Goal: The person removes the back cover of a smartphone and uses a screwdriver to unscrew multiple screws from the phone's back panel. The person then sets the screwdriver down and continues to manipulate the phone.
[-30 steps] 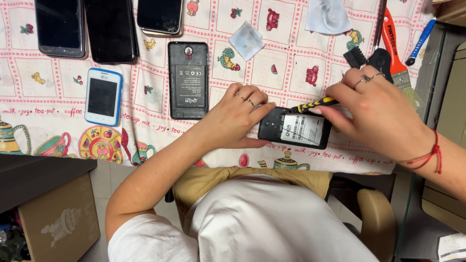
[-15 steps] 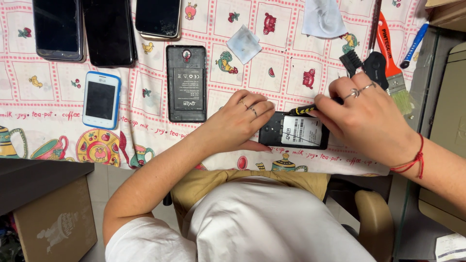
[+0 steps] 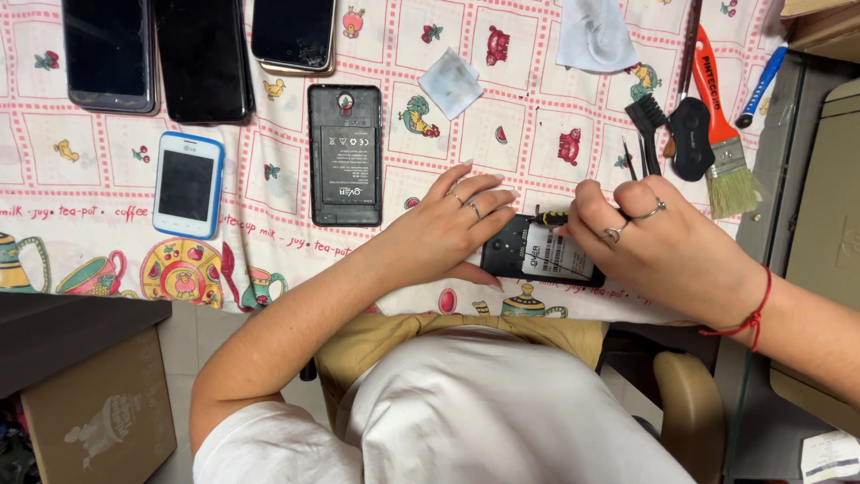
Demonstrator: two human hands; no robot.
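An opened black phone (image 3: 542,254) lies long axis left-right near the worktop's (image 3: 537,134) front edge, left hand (image 3: 443,229) flat steadying it, right hand (image 3: 658,246) pinching a yellow-black tool (image 3: 548,218) at its top edge.

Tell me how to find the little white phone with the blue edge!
Start at the patterned tablecloth and go to the row of three big dark phones along its far side. Just below them, left of the opened black phone lying back-up, sits the small white phone with a blue rim. It is the only white and blue one.
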